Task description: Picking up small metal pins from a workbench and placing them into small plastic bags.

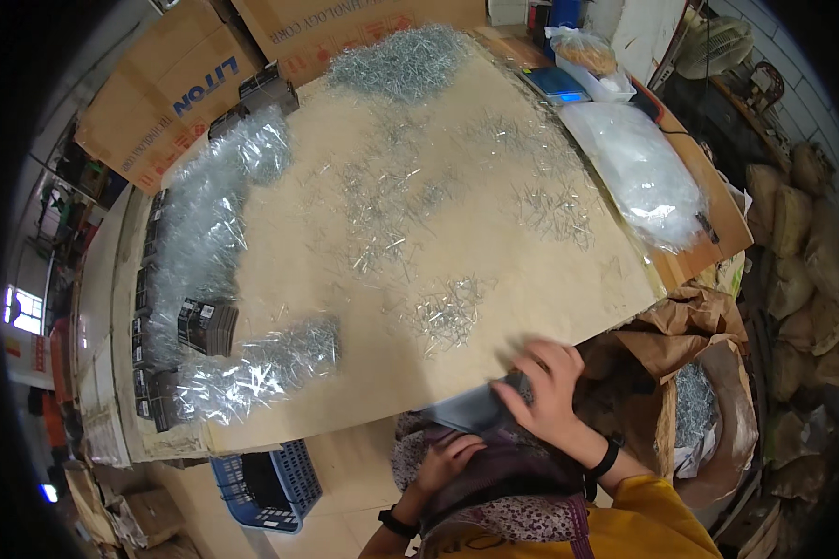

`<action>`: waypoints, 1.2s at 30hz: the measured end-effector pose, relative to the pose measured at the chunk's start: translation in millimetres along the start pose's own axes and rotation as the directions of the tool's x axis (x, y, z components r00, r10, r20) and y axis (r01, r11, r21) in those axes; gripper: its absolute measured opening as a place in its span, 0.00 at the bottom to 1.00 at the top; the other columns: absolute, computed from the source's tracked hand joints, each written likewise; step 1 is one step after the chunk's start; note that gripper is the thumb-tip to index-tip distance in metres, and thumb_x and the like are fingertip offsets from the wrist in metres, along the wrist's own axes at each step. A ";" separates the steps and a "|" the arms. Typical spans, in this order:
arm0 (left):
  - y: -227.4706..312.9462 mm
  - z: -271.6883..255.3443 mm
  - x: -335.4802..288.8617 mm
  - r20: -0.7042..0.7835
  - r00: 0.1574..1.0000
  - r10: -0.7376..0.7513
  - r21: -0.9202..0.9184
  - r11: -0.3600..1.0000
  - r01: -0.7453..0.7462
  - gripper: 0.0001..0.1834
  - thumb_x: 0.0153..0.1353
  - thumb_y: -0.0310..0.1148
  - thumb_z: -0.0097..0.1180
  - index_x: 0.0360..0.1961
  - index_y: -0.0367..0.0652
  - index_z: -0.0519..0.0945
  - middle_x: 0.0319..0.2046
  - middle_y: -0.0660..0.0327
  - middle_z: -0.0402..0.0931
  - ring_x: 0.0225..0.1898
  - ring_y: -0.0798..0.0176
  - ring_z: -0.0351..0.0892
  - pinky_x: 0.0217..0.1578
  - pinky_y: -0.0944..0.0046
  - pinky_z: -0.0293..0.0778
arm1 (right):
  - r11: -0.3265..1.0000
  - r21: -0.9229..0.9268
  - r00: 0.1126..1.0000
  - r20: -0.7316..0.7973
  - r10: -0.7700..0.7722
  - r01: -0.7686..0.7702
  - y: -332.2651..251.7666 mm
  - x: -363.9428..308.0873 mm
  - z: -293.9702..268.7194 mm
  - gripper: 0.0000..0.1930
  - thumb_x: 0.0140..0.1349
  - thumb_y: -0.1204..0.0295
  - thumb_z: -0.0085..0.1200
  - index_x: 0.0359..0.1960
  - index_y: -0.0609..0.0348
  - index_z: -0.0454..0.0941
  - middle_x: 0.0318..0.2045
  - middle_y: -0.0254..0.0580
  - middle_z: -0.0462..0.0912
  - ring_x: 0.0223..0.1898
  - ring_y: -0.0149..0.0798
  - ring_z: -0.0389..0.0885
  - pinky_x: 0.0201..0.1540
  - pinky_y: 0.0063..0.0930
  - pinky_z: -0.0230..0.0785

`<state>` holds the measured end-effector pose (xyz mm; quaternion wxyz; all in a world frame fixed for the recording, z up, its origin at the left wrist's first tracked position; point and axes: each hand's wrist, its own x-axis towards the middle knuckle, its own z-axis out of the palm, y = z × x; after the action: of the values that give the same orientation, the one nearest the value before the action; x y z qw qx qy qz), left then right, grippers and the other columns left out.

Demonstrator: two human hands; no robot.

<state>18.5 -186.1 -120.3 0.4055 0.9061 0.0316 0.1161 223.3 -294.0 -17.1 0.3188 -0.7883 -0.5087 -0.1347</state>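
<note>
Right hand (548, 382): fingers spread and curled over the top of a flat dark grey scoop (480, 408), pressing it at the near edge of the table (569, 307); grip looks like a hold-down, keeping the scoop level with the board edge. The scoop sits just below the table edge, near right, over the lap. A black band on the wrist.

Left hand (447, 458): lower, fingers bent in against patterned cloth (503, 508) on the lap, under the scoop's near end. Cannot tell whether it clasps anything; it seems to steady the cloth or support from below.

Outward: loose metal pins (446, 312) lie in thin scatters just far of the right hand, within a sweep of the edge. A denser heap (401, 61) sits at the far side. Clear bags of pins (252, 373) line the left, with small black boxes (207, 326) among them, stacked out of the working area. An open brown paper sack (708, 410) stands near right, pins visible inside, close beside the right arm. A heap of empty clear bags (639, 172) lies far right. A blue crate (266, 484) sits on the floor, near left
</note>
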 end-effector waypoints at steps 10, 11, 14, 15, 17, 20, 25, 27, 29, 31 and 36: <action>18.8 0.1 23.7 -0.188 0.982 -0.021 -0.112 0.994 0.000 0.07 0.51 0.26 0.64 0.34 0.43 0.84 0.37 0.65 0.83 0.31 0.65 0.79 0.33 0.67 0.75 | 0.974 0.122 0.945 0.249 -0.214 0.188 -20.0 116.3 66.8 0.36 0.54 0.47 0.57 0.62 0.49 0.65 0.64 0.49 0.61 0.66 0.54 0.56 0.68 0.56 0.43; 22.1 -0.3 26.2 -0.194 0.981 -0.029 -0.133 0.991 0.002 0.07 0.51 0.25 0.65 0.33 0.43 0.84 0.35 0.63 0.83 0.30 0.64 0.79 0.33 0.68 0.75 | 0.966 0.143 0.928 0.279 -0.248 0.215 -17.5 115.6 70.1 0.32 0.55 0.50 0.57 0.60 0.48 0.69 0.64 0.47 0.63 0.66 0.52 0.56 0.68 0.55 0.43; 30.6 -2.4 25.5 -0.221 0.948 -0.229 -0.324 0.934 0.150 0.07 0.51 0.25 0.66 0.33 0.43 0.84 0.33 0.62 0.84 0.30 0.64 0.79 0.34 0.68 0.74 | 0.967 0.175 0.911 0.340 -0.235 0.184 -15.9 99.0 53.8 0.26 0.57 0.53 0.56 0.56 0.48 0.73 0.62 0.44 0.67 0.65 0.49 0.59 0.67 0.55 0.44; 33.4 -6.6 24.4 -0.167 0.949 -0.269 -0.345 0.917 0.199 0.07 0.52 0.26 0.65 0.34 0.41 0.83 0.33 0.60 0.83 0.34 0.59 0.80 0.38 0.64 0.76 | 0.966 0.178 0.908 0.342 -0.240 0.188 -14.7 92.4 44.6 0.26 0.57 0.53 0.56 0.56 0.48 0.73 0.62 0.44 0.67 0.65 0.49 0.59 0.67 0.55 0.44; 35.9 -6.8 22.5 -0.181 0.941 -0.285 -0.371 0.906 0.204 0.07 0.52 0.25 0.66 0.33 0.41 0.83 0.33 0.61 0.83 0.33 0.61 0.80 0.38 0.65 0.75 | 0.939 0.337 0.940 0.299 -0.167 0.059 -16.3 81.5 23.8 0.25 0.57 0.54 0.56 0.56 0.47 0.73 0.61 0.45 0.67 0.65 0.51 0.58 0.66 0.56 0.46; 44.1 -9.1 21.5 -0.180 0.931 -0.318 -0.399 0.889 0.226 0.07 0.50 0.25 0.67 0.33 0.41 0.84 0.33 0.61 0.84 0.32 0.63 0.80 0.38 0.65 0.74 | 0.991 0.122 0.976 0.207 -0.075 0.051 -31.1 75.4 6.0 0.25 0.56 0.53 0.57 0.54 0.47 0.73 0.59 0.46 0.68 0.65 0.53 0.58 0.66 0.56 0.48; 49.2 -10.4 23.0 -0.134 0.953 -0.272 -0.400 0.895 0.200 0.09 0.50 0.25 0.67 0.34 0.40 0.83 0.33 0.58 0.83 0.35 0.59 0.81 0.39 0.62 0.76 | 0.988 0.073 0.959 0.241 -0.150 0.136 -36.0 29.4 20.0 0.28 0.54 0.52 0.59 0.57 0.45 0.73 0.60 0.47 0.68 0.64 0.54 0.62 0.65 0.54 0.51; 53.3 -10.7 22.3 -0.197 0.939 -0.283 -0.424 0.888 0.179 0.09 0.50 0.26 0.68 0.34 0.40 0.84 0.33 0.58 0.82 0.35 0.58 0.81 0.39 0.61 0.77 | 0.975 0.184 0.963 0.214 -0.166 0.127 -37.1 17.0 14.1 0.25 0.56 0.54 0.57 0.55 0.46 0.74 0.58 0.44 0.70 0.62 0.50 0.66 0.64 0.51 0.55; 55.1 -15.6 21.0 -0.173 0.937 -0.303 -0.407 0.889 0.212 0.09 0.49 0.27 0.68 0.34 0.40 0.84 0.34 0.59 0.82 0.36 0.57 0.81 0.39 0.61 0.77 | 0.956 0.230 0.964 0.154 -0.219 0.181 -30.4 2.9 10.5 0.23 0.56 0.58 0.56 0.54 0.45 0.76 0.57 0.41 0.72 0.61 0.48 0.68 0.62 0.49 0.56; 56.3 -21.2 22.9 -0.109 0.964 -0.244 -0.329 0.923 0.197 0.09 0.49 0.27 0.68 0.33 0.41 0.84 0.33 0.60 0.83 0.35 0.57 0.80 0.40 0.61 0.76 | 0.940 0.235 0.960 0.072 -0.272 0.249 -17.9 -21.0 -0.9 0.20 0.52 0.69 0.54 0.49 0.44 0.80 0.53 0.34 0.76 0.56 0.40 0.73 0.57 0.41 0.55; 56.9 -21.7 28.2 -0.076 0.945 -0.319 -0.378 0.886 0.269 0.07 0.49 0.27 0.67 0.32 0.42 0.84 0.32 0.60 0.83 0.34 0.59 0.80 0.38 0.63 0.76 | 0.916 0.363 0.985 0.079 0.154 -0.173 1.4 -69.8 1.9 0.12 0.52 0.73 0.57 0.40 0.50 0.80 0.39 0.39 0.75 0.42 0.44 0.72 0.51 0.39 0.55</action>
<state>38.6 -204.1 -58.8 0.5755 0.7902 0.1743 0.1186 193.2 -343.2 -56.5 0.4586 -0.7573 -0.4649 0.0093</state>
